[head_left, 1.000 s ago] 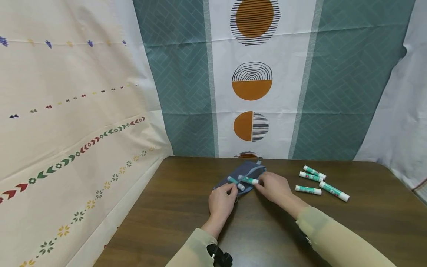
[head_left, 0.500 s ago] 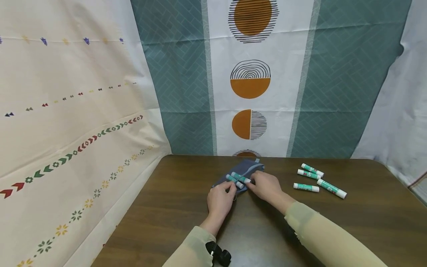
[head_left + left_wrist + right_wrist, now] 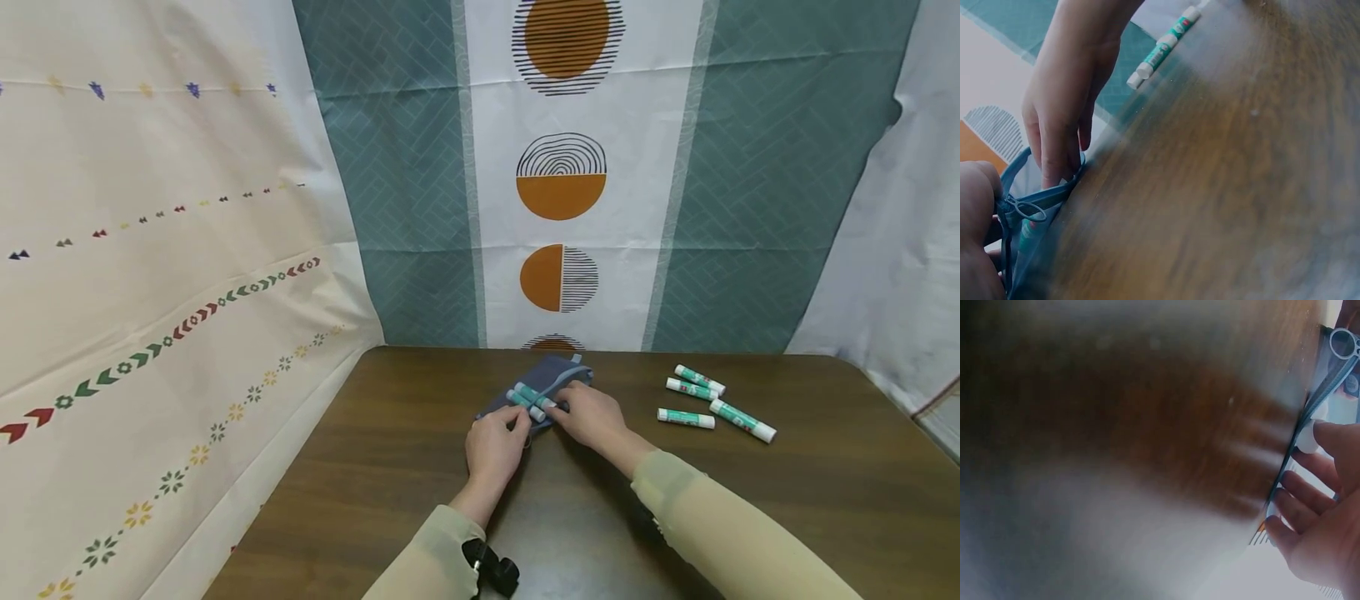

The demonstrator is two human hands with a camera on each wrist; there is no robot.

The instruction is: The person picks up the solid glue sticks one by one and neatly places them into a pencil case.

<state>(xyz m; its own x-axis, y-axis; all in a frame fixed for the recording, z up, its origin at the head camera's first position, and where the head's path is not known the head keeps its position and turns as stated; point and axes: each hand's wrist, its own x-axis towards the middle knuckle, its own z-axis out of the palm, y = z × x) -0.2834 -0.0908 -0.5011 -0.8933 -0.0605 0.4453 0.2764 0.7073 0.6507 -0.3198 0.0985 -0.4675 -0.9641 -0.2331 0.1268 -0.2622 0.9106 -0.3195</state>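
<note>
A dark blue zip pouch (image 3: 546, 369) with a lighter blue zipper lies near the back of the table. My left hand (image 3: 495, 450) grips its near edge by the zip end, where a ring-shaped zip pull (image 3: 1029, 212) hangs. One green-and-white glue stick (image 3: 519, 400) is in the pouch, partly visible through its side in the left wrist view. My right hand (image 3: 596, 417) reaches into the pouch mouth and pinches a second glue stick (image 3: 529, 392) by its white end (image 3: 1307, 437). The two sticks lie side by side, slanting the same way.
To the right on the brown table (image 3: 600, 517), several loose glue sticks lie, one nearest the pouch (image 3: 686, 418) and another longer-looking one (image 3: 742, 421) farther right. Patterned cloth (image 3: 562, 200) hangs behind the table edge, and pale cloth (image 3: 187, 333) on the left.
My right hand has moved left and pushed its glue stick deeper into the pouch, beside the other stick. My left hand keeps its grip on the pouch edge. The head view has shifted slightly.
</note>
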